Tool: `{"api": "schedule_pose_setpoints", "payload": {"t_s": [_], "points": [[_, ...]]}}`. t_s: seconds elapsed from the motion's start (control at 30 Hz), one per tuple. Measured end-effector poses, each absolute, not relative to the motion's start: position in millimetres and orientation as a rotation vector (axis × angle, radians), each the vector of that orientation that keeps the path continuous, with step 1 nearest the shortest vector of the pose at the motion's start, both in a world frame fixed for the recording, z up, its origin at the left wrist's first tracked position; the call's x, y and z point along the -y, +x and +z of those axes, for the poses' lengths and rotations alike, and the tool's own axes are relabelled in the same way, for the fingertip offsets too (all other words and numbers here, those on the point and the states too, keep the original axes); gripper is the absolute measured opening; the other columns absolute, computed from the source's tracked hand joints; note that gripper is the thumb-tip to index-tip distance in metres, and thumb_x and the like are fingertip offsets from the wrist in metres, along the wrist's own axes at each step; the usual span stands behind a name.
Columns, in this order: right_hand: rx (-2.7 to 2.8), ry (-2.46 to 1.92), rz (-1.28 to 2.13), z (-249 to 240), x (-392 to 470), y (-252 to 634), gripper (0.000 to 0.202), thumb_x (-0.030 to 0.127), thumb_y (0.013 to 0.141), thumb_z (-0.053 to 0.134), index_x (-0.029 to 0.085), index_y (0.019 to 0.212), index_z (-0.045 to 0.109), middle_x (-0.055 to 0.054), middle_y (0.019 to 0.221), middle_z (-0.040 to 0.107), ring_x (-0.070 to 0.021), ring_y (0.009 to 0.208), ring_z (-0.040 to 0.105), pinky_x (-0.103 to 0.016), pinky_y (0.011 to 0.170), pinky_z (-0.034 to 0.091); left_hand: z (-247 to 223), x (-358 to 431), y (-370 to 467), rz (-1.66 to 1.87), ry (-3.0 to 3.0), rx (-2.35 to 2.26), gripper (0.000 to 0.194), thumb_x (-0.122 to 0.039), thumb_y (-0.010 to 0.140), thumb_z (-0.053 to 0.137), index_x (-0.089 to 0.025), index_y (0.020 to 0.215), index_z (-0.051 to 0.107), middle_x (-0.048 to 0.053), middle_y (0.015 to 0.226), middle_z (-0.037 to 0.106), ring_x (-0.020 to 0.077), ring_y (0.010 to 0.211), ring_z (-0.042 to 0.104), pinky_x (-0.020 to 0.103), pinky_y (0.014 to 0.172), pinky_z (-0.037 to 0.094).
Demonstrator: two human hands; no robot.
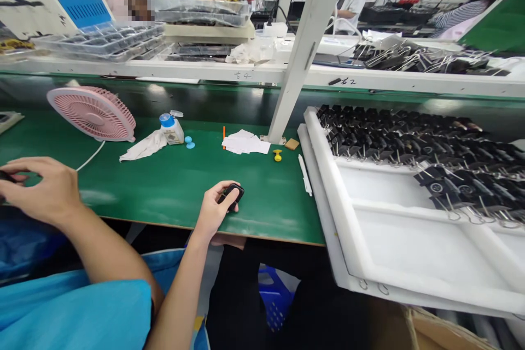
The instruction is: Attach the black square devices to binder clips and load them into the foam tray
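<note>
Black object (235,187), held in left hand (214,209)

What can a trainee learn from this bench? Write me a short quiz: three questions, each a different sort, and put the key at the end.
1. Multiple choice: what is in the left hand?
A) an orange stick
B) a crumpled white cloth
C) a small black rounded object

2. True or false: the white bottle with a blue cap is between the pink plastic fan and the white paper pieces.

3. Fill in the blank: on the green tabletop, the small knob-shaped piece between the paper pieces and the slim white pen is coloured ____.

Key: 1 C; 2 true; 3 yellow.
</note>
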State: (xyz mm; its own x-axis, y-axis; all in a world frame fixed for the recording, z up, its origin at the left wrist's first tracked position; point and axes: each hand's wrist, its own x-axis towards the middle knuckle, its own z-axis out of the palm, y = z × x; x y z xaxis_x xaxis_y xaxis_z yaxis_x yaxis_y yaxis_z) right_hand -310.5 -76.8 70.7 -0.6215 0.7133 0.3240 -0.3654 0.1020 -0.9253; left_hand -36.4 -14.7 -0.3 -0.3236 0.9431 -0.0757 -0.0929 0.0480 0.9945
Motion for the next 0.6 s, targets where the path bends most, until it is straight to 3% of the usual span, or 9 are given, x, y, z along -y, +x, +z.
{"api": "schedule_pose_setpoints", "payload": {"t_s": [0.2, 0.4, 0.6], "points": [[1.405, -0.323, 1.543, 47, 88, -341, 0.026, 0.021, 0.084, 0.077, 0.013, 0.109, 0.077, 0.007, 0.116, 0.076, -0.0082, 0.112, 0.067, -0.016, 0.102, 0.043, 2, 15, -36, 1.421, 0.944, -1.419, 0.039, -0.044, 0.083, 0.078, -0.016, 0.110, 0.074, 0.003, 0.074, 0.069, 0.0143, 0.063, 0.063, 0.023, 0.057, 0.043], [1.457, -0.398, 1.665, 45, 83, -344, 0.025, 0.027, 0.085, 0.076, 0.021, 0.110, 0.079, 0.011, 0.110, 0.076, -0.0092, 0.108, 0.068, -0.019, 0.098, 0.048, 0, 12, -35, 1.446, 0.873, -1.383, 0.044, -0.042, 0.076, 0.084, -0.017, 0.110, 0.073, 0.007, 0.100, 0.075, 0.0134, 0.060, 0.065, 0.025, 0.055, 0.047], [1.453, -0.492, 1.621, 48, 83, -331, 0.026, 0.034, 0.090, 0.075, 0.020, 0.113, 0.078, 0.009, 0.113, 0.076, -0.0070, 0.109, 0.067, -0.015, 0.102, 0.043, -1, 13, -35, 1.436, 0.896, -1.374, 0.043, -0.042, 0.078, 0.083, -0.018, 0.111, 0.071, 0.007, 0.096, 0.075, 0.0142, 0.060, 0.067, 0.026, 0.057, 0.050]]}}
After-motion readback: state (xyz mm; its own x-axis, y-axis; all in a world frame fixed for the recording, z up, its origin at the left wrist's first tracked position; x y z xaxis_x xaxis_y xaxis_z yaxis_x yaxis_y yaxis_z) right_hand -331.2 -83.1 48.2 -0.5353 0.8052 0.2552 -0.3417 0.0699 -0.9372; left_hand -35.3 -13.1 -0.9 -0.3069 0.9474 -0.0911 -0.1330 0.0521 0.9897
